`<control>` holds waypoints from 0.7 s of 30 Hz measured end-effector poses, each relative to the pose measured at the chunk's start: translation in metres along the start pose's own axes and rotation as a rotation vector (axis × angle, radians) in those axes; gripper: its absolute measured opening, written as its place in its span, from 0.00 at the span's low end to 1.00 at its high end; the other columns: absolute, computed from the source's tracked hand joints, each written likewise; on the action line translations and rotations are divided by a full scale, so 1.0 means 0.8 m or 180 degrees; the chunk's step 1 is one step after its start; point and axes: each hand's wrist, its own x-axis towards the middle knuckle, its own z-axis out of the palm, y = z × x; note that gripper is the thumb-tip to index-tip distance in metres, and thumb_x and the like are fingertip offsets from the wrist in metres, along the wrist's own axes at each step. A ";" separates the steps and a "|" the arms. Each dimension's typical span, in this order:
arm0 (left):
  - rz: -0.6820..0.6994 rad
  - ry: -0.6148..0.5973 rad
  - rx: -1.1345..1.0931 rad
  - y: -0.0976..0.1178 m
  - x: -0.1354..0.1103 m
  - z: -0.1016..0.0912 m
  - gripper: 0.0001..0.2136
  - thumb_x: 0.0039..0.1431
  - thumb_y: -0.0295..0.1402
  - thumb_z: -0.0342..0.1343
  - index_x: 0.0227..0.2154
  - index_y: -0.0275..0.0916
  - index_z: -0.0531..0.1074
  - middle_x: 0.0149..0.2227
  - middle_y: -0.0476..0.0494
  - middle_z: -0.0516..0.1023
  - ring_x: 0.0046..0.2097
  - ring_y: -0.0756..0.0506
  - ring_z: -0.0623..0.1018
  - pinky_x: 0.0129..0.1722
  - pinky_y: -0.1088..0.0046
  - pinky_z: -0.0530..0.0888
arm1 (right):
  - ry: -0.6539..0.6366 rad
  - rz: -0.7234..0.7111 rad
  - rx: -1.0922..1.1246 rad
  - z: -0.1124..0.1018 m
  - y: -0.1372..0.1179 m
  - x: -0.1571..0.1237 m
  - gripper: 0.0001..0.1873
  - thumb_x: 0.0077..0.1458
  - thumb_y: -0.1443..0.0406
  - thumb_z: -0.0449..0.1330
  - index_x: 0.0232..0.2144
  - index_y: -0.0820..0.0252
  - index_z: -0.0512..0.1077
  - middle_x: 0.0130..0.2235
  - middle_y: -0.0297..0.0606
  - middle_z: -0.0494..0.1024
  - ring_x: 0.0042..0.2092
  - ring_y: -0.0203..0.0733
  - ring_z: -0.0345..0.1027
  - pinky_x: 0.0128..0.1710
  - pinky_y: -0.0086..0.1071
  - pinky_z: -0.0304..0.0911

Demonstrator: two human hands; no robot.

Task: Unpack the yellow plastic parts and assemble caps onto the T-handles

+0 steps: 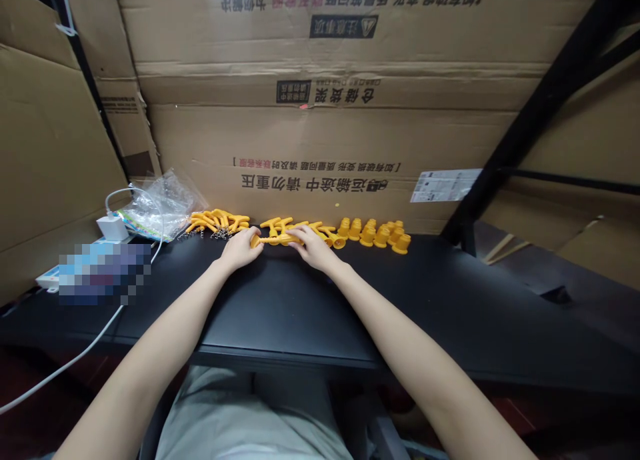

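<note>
While two bare hands meet at the far side of the black bench (300,320), they share one yellow piece (275,239) held just above or on its surface; which of the two is hard to tell. The left hand (243,249) is closed narrowly around the left end, and the right hand (311,248) pinches the other end between thumb and fingers. The piece's long axis runs left to right, roughly parallel to the near edge of the bench; its ends are covered by the fingers, so which is the front cannot be told.

Of the containers, a crumpled see-through plastic bag (167,197) lies at the back left, with a coloured printed edge showing; its contents cannot be made out. To the right of the right hand stands a cluster of small yellow cups (369,235), most with the narrow end up and the wide rim down, so their insides are hidden.

Between bag and left hand is a pile of yellow handles (220,219), their metal spirals (220,234) pointing mostly toward the person. More yellow T-shaped pieces (278,223) lie just behind the hands, near the cardboard (300,133).
</note>
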 end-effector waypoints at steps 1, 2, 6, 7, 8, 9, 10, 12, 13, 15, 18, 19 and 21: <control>-0.0007 0.0008 0.0005 0.002 0.000 -0.002 0.11 0.55 0.35 0.53 0.41 0.41 0.69 0.39 0.42 0.76 0.42 0.42 0.77 0.43 0.65 0.73 | 0.0020 0.0024 0.0056 0.000 -0.001 0.000 0.15 0.60 0.65 0.53 0.49 0.56 0.69 0.49 0.46 0.71 0.51 0.48 0.68 0.53 0.46 0.62; -0.0013 0.0019 0.0018 0.003 0.000 -0.004 0.11 0.55 0.35 0.53 0.41 0.42 0.69 0.38 0.43 0.76 0.41 0.42 0.77 0.42 0.65 0.72 | 0.0048 0.0078 0.0113 0.001 -0.001 0.001 0.15 0.60 0.65 0.53 0.49 0.57 0.69 0.49 0.46 0.71 0.50 0.48 0.68 0.54 0.47 0.62; -0.0019 0.0080 0.0108 0.007 0.000 -0.009 0.11 0.55 0.36 0.53 0.41 0.43 0.67 0.38 0.43 0.76 0.41 0.41 0.77 0.40 0.66 0.72 | 0.0126 0.0517 0.0580 0.002 0.005 0.003 0.17 0.56 0.63 0.58 0.48 0.60 0.65 0.47 0.47 0.73 0.46 0.46 0.70 0.49 0.46 0.65; -0.0034 0.0096 0.0124 0.008 0.000 -0.010 0.11 0.55 0.36 0.53 0.42 0.43 0.67 0.39 0.43 0.76 0.41 0.41 0.77 0.40 0.66 0.72 | 0.0106 0.0620 0.0768 0.003 0.007 0.003 0.17 0.56 0.63 0.58 0.48 0.60 0.65 0.46 0.47 0.73 0.45 0.45 0.71 0.48 0.45 0.66; -0.0057 0.0112 0.0135 0.008 0.000 -0.010 0.12 0.54 0.36 0.53 0.42 0.43 0.67 0.39 0.43 0.76 0.41 0.41 0.77 0.40 0.66 0.72 | 0.0064 0.0697 0.0965 0.004 0.009 0.004 0.18 0.55 0.63 0.59 0.47 0.61 0.64 0.46 0.47 0.73 0.44 0.44 0.71 0.47 0.44 0.67; -0.0083 0.0128 0.0142 0.009 0.000 -0.011 0.12 0.54 0.36 0.54 0.42 0.43 0.66 0.39 0.43 0.76 0.40 0.41 0.77 0.40 0.66 0.72 | 0.0003 0.0751 0.1152 0.004 0.010 0.004 0.18 0.54 0.63 0.60 0.47 0.61 0.64 0.46 0.47 0.73 0.44 0.44 0.71 0.47 0.43 0.67; -0.0102 0.0140 0.0144 0.009 0.000 -0.011 0.12 0.54 0.35 0.54 0.42 0.43 0.66 0.39 0.43 0.76 0.40 0.41 0.77 0.40 0.67 0.72 | -0.0066 0.0791 0.1319 0.003 0.011 0.005 0.19 0.53 0.64 0.61 0.47 0.61 0.64 0.46 0.46 0.73 0.44 0.43 0.72 0.47 0.42 0.67; -0.0097 0.0164 0.0126 0.008 0.000 -0.011 0.12 0.54 0.34 0.54 0.41 0.43 0.66 0.38 0.44 0.76 0.40 0.42 0.77 0.40 0.67 0.71 | -0.0204 0.0871 0.1600 0.000 0.011 0.005 0.20 0.51 0.64 0.63 0.47 0.60 0.66 0.45 0.45 0.74 0.44 0.42 0.72 0.48 0.41 0.67; -0.0070 0.0184 0.0105 0.008 0.000 -0.012 0.11 0.53 0.34 0.54 0.41 0.43 0.66 0.38 0.44 0.76 0.40 0.42 0.76 0.39 0.67 0.71 | -0.0258 0.0932 0.1717 -0.003 0.009 0.006 0.21 0.50 0.63 0.63 0.47 0.60 0.66 0.44 0.44 0.75 0.43 0.42 0.73 0.47 0.41 0.67; 0.0014 0.0257 0.0050 0.007 0.000 -0.013 0.11 0.53 0.34 0.54 0.41 0.43 0.66 0.38 0.44 0.76 0.39 0.42 0.76 0.39 0.67 0.71 | -0.0346 0.1065 0.1880 -0.011 0.003 0.007 0.21 0.51 0.60 0.64 0.46 0.61 0.68 0.40 0.41 0.77 0.39 0.41 0.74 0.45 0.39 0.68; 0.0163 0.0400 -0.0050 0.007 0.000 -0.015 0.11 0.52 0.33 0.53 0.40 0.43 0.66 0.39 0.44 0.76 0.39 0.43 0.76 0.39 0.67 0.71 | -0.0430 0.1268 0.1977 -0.021 -0.010 0.008 0.21 0.53 0.50 0.60 0.37 0.62 0.73 0.30 0.37 0.78 0.30 0.38 0.73 0.39 0.34 0.68; 0.0212 0.0435 -0.0086 0.008 0.000 -0.015 0.11 0.52 0.32 0.53 0.40 0.43 0.66 0.39 0.44 0.76 0.39 0.43 0.75 0.39 0.68 0.71 | -0.0408 0.1380 0.2012 -0.023 -0.014 0.009 0.23 0.54 0.47 0.58 0.33 0.62 0.73 0.27 0.37 0.78 0.27 0.36 0.71 0.35 0.32 0.67; 0.0281 0.0476 -0.0154 0.009 0.000 -0.014 0.10 0.52 0.32 0.53 0.39 0.42 0.66 0.39 0.45 0.76 0.39 0.44 0.75 0.39 0.68 0.70 | -0.0342 0.1697 0.2118 -0.023 -0.022 0.010 0.29 0.54 0.42 0.53 0.24 0.62 0.70 0.24 0.37 0.77 0.21 0.32 0.67 0.27 0.28 0.64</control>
